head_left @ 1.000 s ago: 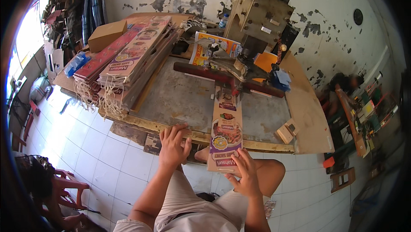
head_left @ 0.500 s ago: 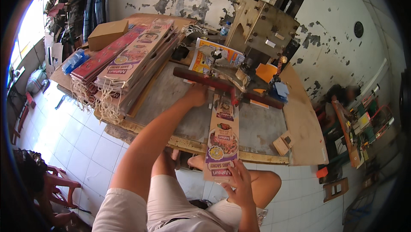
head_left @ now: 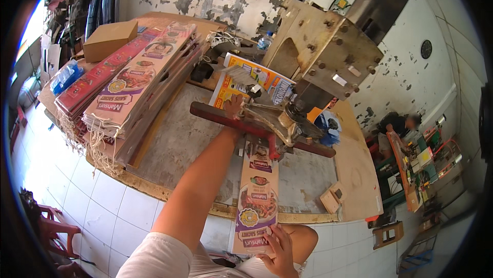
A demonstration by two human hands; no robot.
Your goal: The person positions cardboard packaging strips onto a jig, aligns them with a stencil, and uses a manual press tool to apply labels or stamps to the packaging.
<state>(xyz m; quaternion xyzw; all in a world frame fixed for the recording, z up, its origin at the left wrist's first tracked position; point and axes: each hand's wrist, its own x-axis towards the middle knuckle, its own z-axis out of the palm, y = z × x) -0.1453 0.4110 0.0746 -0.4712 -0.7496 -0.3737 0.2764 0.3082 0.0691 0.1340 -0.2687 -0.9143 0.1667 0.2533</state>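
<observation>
A long printed cardboard strip (head_left: 258, 188), tan with purple bands and food pictures, runs from under the red bar (head_left: 215, 114) of a press toward me. My right hand (head_left: 280, 252) grips its near right corner, fingers on the printed face. Past the bar reaches my left arm. My left hand (head_left: 234, 105) is beyond it, fingers stretched out beside the yellow-and-white printed sheets (head_left: 222, 89); whether it touches them is unclear. Above the bar sits the metal press head (head_left: 294, 119), its lower parts partly hiding the strip's far end.
Stacks of similar printed strips (head_left: 134, 80) with hanging strings fill the left of the table, beside a cardboard box (head_left: 110, 41) and blue plastic (head_left: 67, 77). A small wooden block (head_left: 331, 199) lies at the right. Another person (head_left: 395, 126) sits at a bench farther right.
My left hand has gone from the near side of the red bar to beyond it, by the printed sheets. My right hand still holds the strip's near end. The view has shifted.
</observation>
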